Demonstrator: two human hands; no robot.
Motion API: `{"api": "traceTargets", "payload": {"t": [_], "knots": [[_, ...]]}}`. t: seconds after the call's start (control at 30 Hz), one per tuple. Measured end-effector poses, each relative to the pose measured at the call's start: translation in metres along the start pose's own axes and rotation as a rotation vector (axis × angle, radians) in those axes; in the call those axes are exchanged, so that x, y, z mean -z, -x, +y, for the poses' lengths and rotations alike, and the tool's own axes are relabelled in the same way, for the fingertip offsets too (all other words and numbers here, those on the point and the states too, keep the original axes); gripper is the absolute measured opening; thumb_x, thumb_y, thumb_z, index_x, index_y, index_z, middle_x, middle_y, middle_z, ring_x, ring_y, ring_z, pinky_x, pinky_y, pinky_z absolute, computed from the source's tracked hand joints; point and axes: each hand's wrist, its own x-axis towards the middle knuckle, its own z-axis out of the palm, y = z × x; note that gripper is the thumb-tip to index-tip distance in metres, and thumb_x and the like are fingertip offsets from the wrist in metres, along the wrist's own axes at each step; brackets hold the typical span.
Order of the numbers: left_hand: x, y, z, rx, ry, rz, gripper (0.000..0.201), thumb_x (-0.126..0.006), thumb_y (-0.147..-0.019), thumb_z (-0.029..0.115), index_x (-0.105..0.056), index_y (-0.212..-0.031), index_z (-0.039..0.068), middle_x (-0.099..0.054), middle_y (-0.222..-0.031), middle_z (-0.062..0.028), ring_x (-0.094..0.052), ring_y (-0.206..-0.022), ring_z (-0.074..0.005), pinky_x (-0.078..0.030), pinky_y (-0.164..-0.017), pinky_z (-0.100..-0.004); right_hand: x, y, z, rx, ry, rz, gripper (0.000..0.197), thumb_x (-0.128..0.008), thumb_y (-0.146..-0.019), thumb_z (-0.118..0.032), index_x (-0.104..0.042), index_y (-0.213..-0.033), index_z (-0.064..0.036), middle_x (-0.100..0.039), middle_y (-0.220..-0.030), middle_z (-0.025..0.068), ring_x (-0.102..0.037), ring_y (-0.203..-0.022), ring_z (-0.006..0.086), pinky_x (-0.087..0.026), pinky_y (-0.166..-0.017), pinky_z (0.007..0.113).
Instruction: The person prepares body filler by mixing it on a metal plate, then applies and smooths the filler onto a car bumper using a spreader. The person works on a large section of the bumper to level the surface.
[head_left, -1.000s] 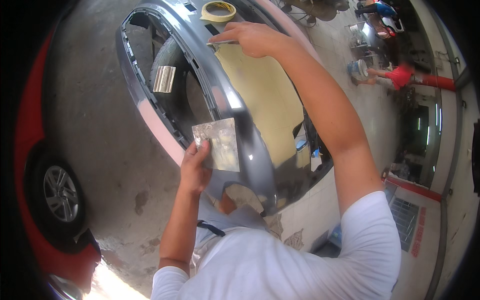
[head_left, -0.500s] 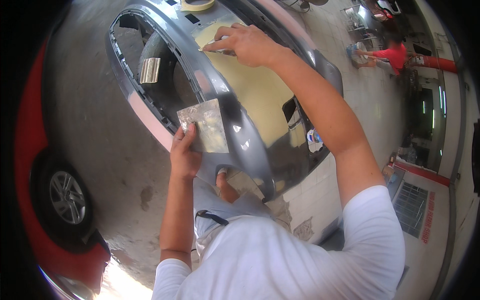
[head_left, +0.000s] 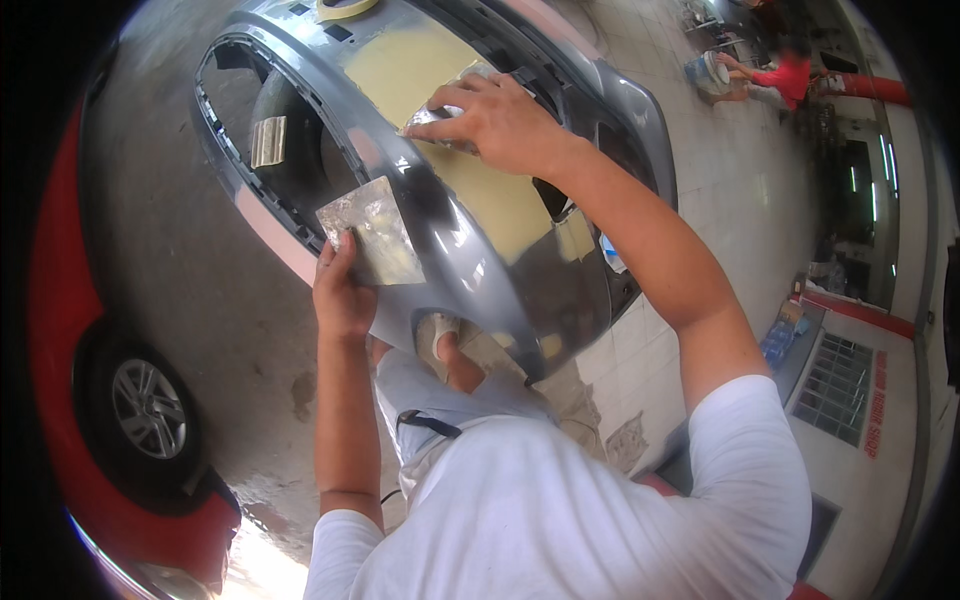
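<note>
A grey car bumper cover [head_left: 455, 245] lies in front of me, with a broad band of pale yellow body filler [head_left: 400, 65] over its surface. My right hand [head_left: 515, 122] grips a thin metal putty spreader [head_left: 440, 117], its fingers pressed along the blade. The blade lies against the filler about midway along the band; its edge is partly hidden by the fingers. On the left, over the bumper's side, my left hand [head_left: 345, 292] pinches a square metal mixing plate [head_left: 378, 232] by its near corner, thumb on top. Yellowish filler smears cover the plate.
A roll of tape [head_left: 345, 9] rests on the bumper's far end. Within the bumper's left opening is a small ribbed, light-coloured piece [head_left: 268, 142]. A red car [head_left: 62, 240] stands at left. A person in red [head_left: 785, 84] sits at far right beside a bucket [head_left: 708, 68].
My right hand has drawn the spreader toward me along the filler, from near its far end to about midway. The left hand still holds the plate. The whole view has shifted slightly.
</note>
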Motion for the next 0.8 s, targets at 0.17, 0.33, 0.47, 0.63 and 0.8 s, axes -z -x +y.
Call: {"api": "traceTargets", "payload": {"t": [0.17, 0.33, 0.47, 0.63, 0.8], "knots": [[0.012, -0.003, -0.003, -0.031, -0.006, 0.009, 0.038, -0.061, -0.105, 0.018, -0.055, -0.139, 0.001, -0.064, -0.134, -0.0118, -0.062, -0.125, -0.0272, -0.046, -0.111, -0.0457, -0.003, 0.032, -0.009, -0.007, -0.038, 0.063, 0.045, -0.066, -0.096, -0.022, -0.070, -0.133, -0.0454, -0.062, -0.134, -0.0033, -0.056, -0.131, 0.0201, -0.041, -0.109, 0.055], [0.007, -0.002, -0.001, -0.043, -0.046, -0.023, 0.038, -0.059, -0.106, 0.017, -0.054, -0.140, 0.001, -0.064, -0.132, -0.0123, -0.061, -0.125, -0.0280, -0.046, -0.110, -0.0456, -0.005, 0.064, -0.023, -0.030, -0.003, 0.093, 0.051, -0.073, -0.090, -0.022, -0.067, -0.135, -0.0471, -0.061, -0.133, -0.0040, -0.055, -0.132, 0.0225, -0.043, -0.109, 0.054], [0.011, -0.005, 0.000, -0.051, -0.057, -0.010, 0.040, -0.059, -0.106, 0.018, -0.052, -0.142, 0.000, -0.062, -0.135, -0.0129, -0.059, -0.128, -0.0282, -0.044, -0.113, -0.0458, -0.004, 0.088, -0.033, -0.054, -0.022, 0.101, 0.050, -0.072, -0.091, -0.024, -0.066, -0.136, -0.0469, -0.059, -0.136, -0.0037, -0.054, -0.133, 0.0234, -0.041, -0.111, 0.056], [0.017, -0.009, 0.002, -0.048, -0.037, -0.032, 0.040, -0.059, -0.106, 0.017, -0.054, -0.141, -0.001, -0.062, -0.135, -0.0128, -0.059, -0.128, -0.0275, -0.043, -0.113, -0.0449, -0.006, 0.118, -0.047, -0.093, -0.060, 0.127, 0.053, -0.071, -0.092, -0.023, -0.064, -0.138, -0.0475, -0.059, -0.137, -0.0025, -0.053, -0.134, 0.0251, -0.039, -0.114, 0.058], [0.017, -0.011, 0.001, -0.053, -0.034, -0.048, 0.037, -0.061, -0.106, 0.017, -0.055, -0.139, 0.000, -0.063, -0.132, -0.0119, -0.060, -0.125, -0.0271, -0.044, -0.112, -0.0447, -0.010, 0.147, -0.060, -0.133, -0.082, 0.124, 0.049, -0.068, -0.094, -0.025, -0.065, -0.137, -0.0473, -0.060, -0.139, -0.0016, -0.052, -0.136, 0.0255, -0.036, -0.115, 0.060]]}}
